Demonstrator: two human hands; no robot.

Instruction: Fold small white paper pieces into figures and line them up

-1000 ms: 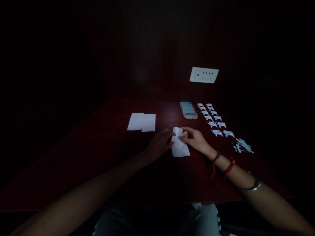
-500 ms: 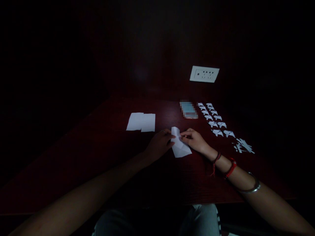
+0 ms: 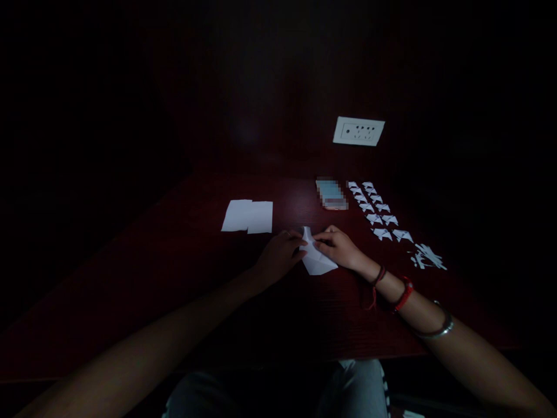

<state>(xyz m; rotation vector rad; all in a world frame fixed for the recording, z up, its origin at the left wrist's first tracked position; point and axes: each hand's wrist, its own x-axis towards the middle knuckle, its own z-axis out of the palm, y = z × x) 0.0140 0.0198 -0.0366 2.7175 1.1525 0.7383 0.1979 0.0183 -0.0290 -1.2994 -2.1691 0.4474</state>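
Observation:
A creased white sheet of paper [image 3: 318, 265] lies on the dark red table between my hands, its far end drawn in to a narrow point. My left hand [image 3: 282, 253] grips its left edge, thumb and fingers on the paper. From the other side my right hand [image 3: 337, 246] pinches the upper right part of the same sheet. Fingertips cover some of the folds. Farther left are flat white sheets [image 3: 248, 216], side by side or overlapping. To the right, several small folded paper figures [image 3: 382, 234] stand in two rows.
Beyond my hands a phone [image 3: 331, 193] with a lit, blurred screen lies on the table [image 3: 174, 244]. A heap of thin paper strips [image 3: 429, 256] sits right of the figures. On the back wall is a white socket panel [image 3: 359, 131]. The table's front edge runs above my knees.
The far end of the paper has narrowed as its sides fold inward. Both hands stay on it with small finger movements. The whole view has shifted slightly.

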